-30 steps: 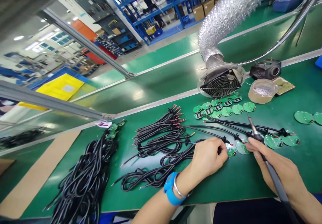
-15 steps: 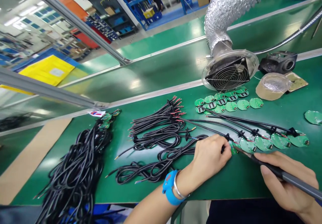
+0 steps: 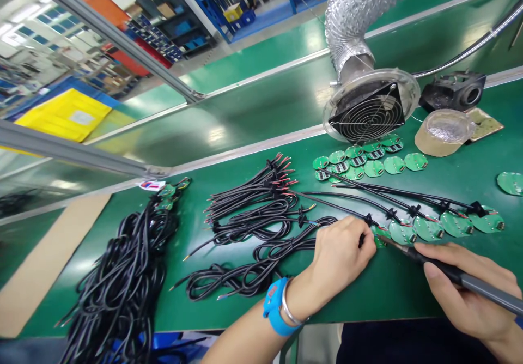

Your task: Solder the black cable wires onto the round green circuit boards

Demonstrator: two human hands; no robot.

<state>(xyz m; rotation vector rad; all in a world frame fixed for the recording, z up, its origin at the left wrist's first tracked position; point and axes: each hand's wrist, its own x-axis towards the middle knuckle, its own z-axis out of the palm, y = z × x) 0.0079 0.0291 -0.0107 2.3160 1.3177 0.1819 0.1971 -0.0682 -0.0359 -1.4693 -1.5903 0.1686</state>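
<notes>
My right hand (image 3: 474, 293) grips a soldering iron (image 3: 447, 270) by its dark handle. The iron's tip rests at a small round green circuit board (image 3: 382, 237), the leftmost of a row. My left hand (image 3: 343, 255) is closed at that board's left edge; its fingertips are turned away, so what they hold is hidden. A black cable (image 3: 351, 207) with a black grommet and red wire ends leads to this board. To the right, several more boards (image 3: 429, 228) lie side by side, each with a cable at its upper edge.
Behind stand a fume extractor fan (image 3: 371, 114) on a foil duct, a roll of tape (image 3: 441, 132) and rows of boards (image 3: 373, 168). Bundled black cables (image 3: 253, 189) lie left of my hands, with a larger cable heap (image 3: 122, 277) and a cardboard strip (image 3: 57, 266) beyond.
The whole view has shifted slightly. Both hands keep their places at the leftmost board, and the iron's tip stays on it.
</notes>
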